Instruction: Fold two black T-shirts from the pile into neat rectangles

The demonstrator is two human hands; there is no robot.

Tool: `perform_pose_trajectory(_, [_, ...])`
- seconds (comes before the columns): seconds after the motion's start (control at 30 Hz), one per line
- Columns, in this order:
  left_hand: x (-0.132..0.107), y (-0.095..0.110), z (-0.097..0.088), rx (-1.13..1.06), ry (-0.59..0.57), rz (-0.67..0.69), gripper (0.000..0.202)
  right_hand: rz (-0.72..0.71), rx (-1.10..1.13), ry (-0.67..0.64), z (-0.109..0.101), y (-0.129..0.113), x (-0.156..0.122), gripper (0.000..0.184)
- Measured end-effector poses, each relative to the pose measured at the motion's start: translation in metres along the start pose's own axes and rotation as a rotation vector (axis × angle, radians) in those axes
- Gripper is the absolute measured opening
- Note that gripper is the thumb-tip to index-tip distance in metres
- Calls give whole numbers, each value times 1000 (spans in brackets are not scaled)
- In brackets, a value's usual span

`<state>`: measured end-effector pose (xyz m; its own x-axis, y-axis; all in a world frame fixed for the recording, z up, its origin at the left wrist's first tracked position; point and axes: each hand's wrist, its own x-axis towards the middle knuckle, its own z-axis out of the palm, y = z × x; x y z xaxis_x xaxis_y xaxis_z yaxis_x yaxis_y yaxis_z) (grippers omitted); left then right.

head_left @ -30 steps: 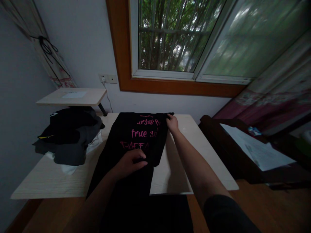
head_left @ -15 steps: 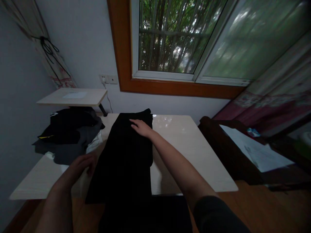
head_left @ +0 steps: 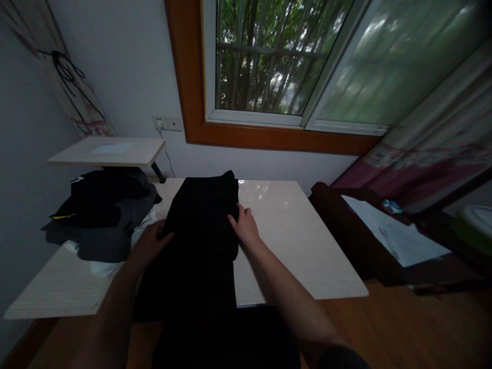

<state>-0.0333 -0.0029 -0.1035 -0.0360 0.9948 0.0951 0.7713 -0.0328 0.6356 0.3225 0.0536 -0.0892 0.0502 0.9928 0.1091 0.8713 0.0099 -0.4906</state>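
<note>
A black garment [head_left: 203, 215], its exact kind hard to make out in the dark, lies folded lengthwise on the pale table [head_left: 284, 230], its near part hanging toward the front edge. My left hand [head_left: 150, 245] is at its left edge, thumb over the cloth and the other fingers curled at the side. Across from it, my right hand [head_left: 246, 226] takes the right edge between thumb and fingers. The fingertips under the cloth are hidden.
A heap of black and grey clothes [head_left: 103, 215] sits at the left, beneath a small raised shelf [head_left: 111, 151]. To the right, dark furniture [head_left: 357, 246] carries a white sheet [head_left: 395, 233]. Behind the table are a wall and a window [head_left: 284, 66].
My right hand has slid from the top of the garment down to its right edge. My left hand has moved up and right onto the left edge. The view shifted slightly.
</note>
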Motion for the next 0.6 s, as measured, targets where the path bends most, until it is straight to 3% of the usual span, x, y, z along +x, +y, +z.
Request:
perform_pose_trajectory(0.13, [10, 3, 8, 54, 4, 1, 72, -1, 15, -171, -5, -5, -6, 60])
perform_pose_trajectory(0.23, [12, 6, 12, 63, 4, 1, 76, -66, 127, -222, -3, -3, -9, 60])
perform_pose_trajectory(0.37, [9, 12, 15, 54, -22, -26, 76, -81, 525, -208, 10, 11, -15, 55])
perform_pose_trajectory(0.5, [6, 22, 18, 39, -57, -29, 70, 55, 939, -263, 18, 27, -26, 48])
perform_pose_trajectory(0.6, [2, 34, 24, 3, -69, -3, 66, 145, 1111, -268, 11, 36, -35, 44])
